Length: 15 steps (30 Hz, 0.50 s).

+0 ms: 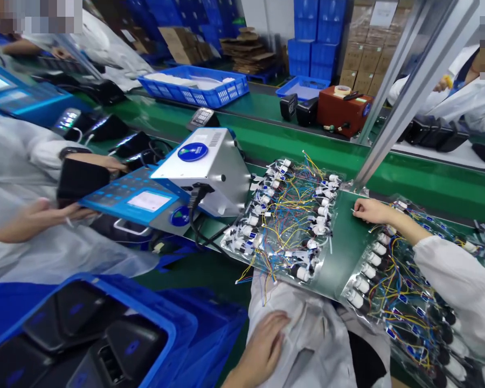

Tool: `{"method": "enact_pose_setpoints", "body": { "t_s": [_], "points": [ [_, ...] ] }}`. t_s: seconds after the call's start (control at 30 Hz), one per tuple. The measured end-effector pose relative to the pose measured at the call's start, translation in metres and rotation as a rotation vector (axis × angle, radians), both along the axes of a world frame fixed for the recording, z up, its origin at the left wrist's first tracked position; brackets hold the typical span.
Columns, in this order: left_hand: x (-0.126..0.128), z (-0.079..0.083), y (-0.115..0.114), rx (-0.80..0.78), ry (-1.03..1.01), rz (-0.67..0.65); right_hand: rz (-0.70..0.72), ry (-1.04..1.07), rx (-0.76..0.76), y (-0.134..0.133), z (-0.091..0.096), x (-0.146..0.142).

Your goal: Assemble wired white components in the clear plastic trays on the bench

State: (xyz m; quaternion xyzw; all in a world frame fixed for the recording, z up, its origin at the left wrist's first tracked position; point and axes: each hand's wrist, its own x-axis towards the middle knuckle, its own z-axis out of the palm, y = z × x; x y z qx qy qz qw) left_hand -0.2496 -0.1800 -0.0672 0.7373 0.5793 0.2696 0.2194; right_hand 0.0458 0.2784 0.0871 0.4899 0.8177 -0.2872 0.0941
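Two clear plastic bags of small white valve-like parts with tangled coloured wires lie on the green bench mat [339, 253]. One bag [283, 221] is in the middle and the other [400, 291] is at the lower right. My right hand [372, 211] rests its fingertips on the mat, just above the right bag, and seems to hold nothing. My left hand [262, 345] lies low on the white coat [307, 339] over my lap, away from the bench and with nothing visible in it.
A co-worker's hands [36, 218] hold a black device [83, 180] against a blue and silver tester [198, 167]. A blue crate of black devices [76, 334] sits at lower left. An aluminium post [404, 91] rises behind the bags.
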Motion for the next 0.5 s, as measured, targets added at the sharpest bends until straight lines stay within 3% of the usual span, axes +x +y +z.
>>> {"method": "enact_pose_setpoints", "body": {
  "t_s": [0.17,0.27,0.37,0.43,0.5],
  "points": [
    [-0.04,-0.034,-0.017,0.066,0.081,-0.224,0.079,0.009,0.053,0.0,0.001,0.002],
    [-0.048,-0.051,-0.016,0.097,0.077,-0.245,0.176,0.022,0.172,-0.002,0.005,-0.005],
    [-0.05,-0.059,-0.014,0.102,0.07,-0.225,0.189,0.115,0.271,-0.009,0.012,-0.017],
    [-0.05,-0.06,-0.014,0.103,0.073,-0.238,0.147,0.227,0.25,-0.017,0.02,-0.027],
    [-0.048,-0.061,-0.015,0.106,0.073,-0.241,0.044,0.393,0.12,-0.028,0.035,-0.037]
  ]
}}
